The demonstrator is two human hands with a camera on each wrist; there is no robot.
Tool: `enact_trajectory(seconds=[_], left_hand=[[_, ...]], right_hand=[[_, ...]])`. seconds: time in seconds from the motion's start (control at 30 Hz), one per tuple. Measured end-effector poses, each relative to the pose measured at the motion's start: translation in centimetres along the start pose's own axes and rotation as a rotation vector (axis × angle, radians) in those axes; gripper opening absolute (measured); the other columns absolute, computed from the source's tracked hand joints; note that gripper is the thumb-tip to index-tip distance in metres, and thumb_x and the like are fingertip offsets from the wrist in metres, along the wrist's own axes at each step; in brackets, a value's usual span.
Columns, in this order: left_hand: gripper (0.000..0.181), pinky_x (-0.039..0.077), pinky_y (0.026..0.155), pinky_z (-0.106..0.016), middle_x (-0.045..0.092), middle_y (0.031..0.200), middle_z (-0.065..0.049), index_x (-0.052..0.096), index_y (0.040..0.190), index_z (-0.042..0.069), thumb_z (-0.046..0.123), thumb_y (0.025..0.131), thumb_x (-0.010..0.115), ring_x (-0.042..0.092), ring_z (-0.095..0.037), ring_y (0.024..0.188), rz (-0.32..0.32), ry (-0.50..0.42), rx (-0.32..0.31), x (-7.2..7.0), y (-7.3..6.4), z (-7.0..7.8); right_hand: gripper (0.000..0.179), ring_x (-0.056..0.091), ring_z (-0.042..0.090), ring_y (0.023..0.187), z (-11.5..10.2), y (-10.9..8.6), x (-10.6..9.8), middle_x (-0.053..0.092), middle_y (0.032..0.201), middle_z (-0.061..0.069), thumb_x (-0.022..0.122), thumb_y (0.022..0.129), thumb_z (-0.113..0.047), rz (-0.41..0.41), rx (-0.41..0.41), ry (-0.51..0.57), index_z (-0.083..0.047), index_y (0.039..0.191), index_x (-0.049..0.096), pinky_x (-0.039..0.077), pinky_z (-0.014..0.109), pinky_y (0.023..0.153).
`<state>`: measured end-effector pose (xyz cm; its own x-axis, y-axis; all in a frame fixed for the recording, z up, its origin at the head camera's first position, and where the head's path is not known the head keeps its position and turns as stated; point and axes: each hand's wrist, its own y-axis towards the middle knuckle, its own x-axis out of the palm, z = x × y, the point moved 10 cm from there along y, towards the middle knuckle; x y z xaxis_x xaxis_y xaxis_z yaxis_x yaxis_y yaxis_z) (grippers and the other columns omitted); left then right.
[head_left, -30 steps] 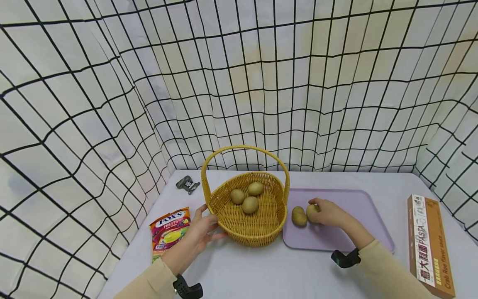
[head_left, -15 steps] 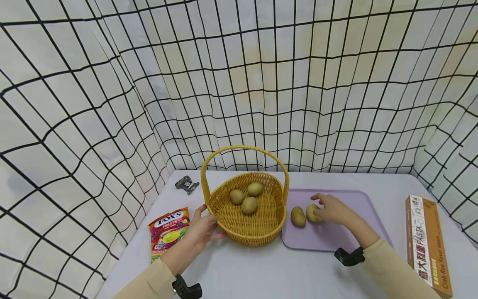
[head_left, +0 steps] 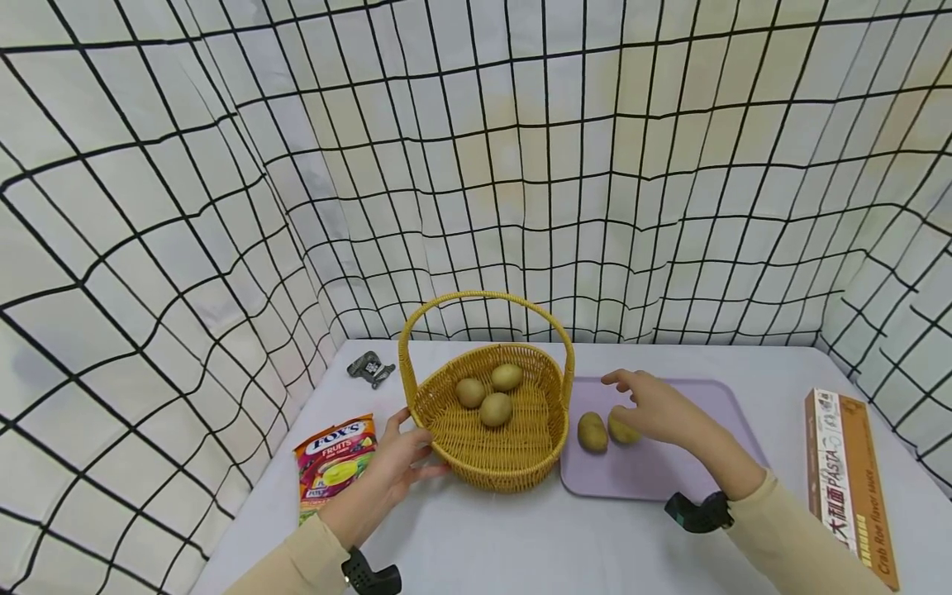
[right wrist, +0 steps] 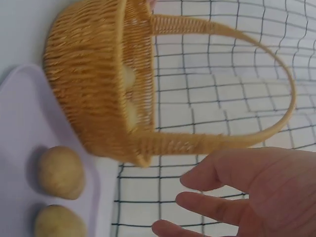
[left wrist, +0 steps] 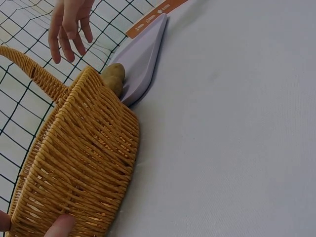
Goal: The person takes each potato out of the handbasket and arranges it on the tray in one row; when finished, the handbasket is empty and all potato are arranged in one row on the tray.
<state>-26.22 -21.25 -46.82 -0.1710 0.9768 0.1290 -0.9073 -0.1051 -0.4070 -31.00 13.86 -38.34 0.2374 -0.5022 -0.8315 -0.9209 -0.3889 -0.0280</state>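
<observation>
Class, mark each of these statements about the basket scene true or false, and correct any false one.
1. Three kiwis lie in the wicker basket. True.
2. The right hand grips a kiwi. False: it hovers open above the two kiwis on the purple tray, holding nothing.
3. The left hand rests against the basket's outer wall. True.
4. The candy bag lies on the tray. False: it lies on the table, on the far side of the basket from the tray.
5. The pasta box stands inside the basket. False: it lies on the table beyond the tray.
</observation>
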Motion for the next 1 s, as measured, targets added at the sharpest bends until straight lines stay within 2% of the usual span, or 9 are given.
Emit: enact_trajectory(seconds=[0.13,0.33,0.57,0.77,1.0], left_hand=[[0.079,0.062,0.092,-0.055,0.030,0.159,-0.032,0.002,0.166,0.013,0.002,0.101,0.045,0.041,-0.051,0.143,-0.002,-0.002,-0.004,0.0,0.0,0.0],[0.081,0.062,0.092,-0.053,0.032,0.159,-0.032,0.002,0.167,0.014,0.002,0.100,0.047,0.043,-0.050,0.143,0.000,0.006,-0.005,0.0,-0.1,0.0],[0.081,0.061,0.094,-0.054,0.032,0.159,-0.031,0.000,0.167,0.014,0.003,0.101,0.047,0.043,-0.049,0.143,-0.006,0.002,-0.001,0.0,0.0,0.1],[0.081,0.061,0.093,-0.055,0.032,0.158,-0.032,0.000,0.167,0.014,0.003,0.101,0.046,0.042,-0.050,0.143,-0.005,0.005,0.003,0.0,0.0,0.1],[0.081,0.062,0.092,-0.055,0.031,0.159,-0.032,0.002,0.166,0.013,0.001,0.100,0.046,0.043,-0.051,0.142,0.002,0.000,0.004,0.2,0.1,0.0]], right_hand=[[0.047,0.063,0.039,0.119,-2.4,-0.6,-0.9,0.065,0.132,0.020,0.065,0.096,-0.024,0.010,-0.038,-0.012,-0.006,0.139,0.060,0.059,0.055,0.093],[0.040,0.064,0.033,0.118,-5.5,-1.3,-1.8,0.068,0.129,0.012,0.066,0.098,-0.028,0.007,-0.074,-0.017,-0.011,0.134,0.063,0.062,0.044,0.084],[0.037,0.065,0.029,0.115,-8.8,-1.6,-2.1,0.069,0.124,0.009,0.068,0.097,-0.027,0.006,-0.129,-0.049,-0.012,0.131,0.065,0.059,0.049,0.093],[0.036,0.064,0.028,0.115,-10.5,-1.3,-2.0,0.070,0.124,0.006,0.070,0.097,-0.027,-0.001,-0.160,-0.054,-0.013,0.129,0.066,0.059,0.048,0.094],[0.038,0.064,0.024,0.114,-11.6,-0.3,-0.9,0.070,0.125,0.004,0.070,0.097,-0.027,-0.028,-0.193,-0.035,-0.011,0.131,0.065,0.058,0.046,0.097]])
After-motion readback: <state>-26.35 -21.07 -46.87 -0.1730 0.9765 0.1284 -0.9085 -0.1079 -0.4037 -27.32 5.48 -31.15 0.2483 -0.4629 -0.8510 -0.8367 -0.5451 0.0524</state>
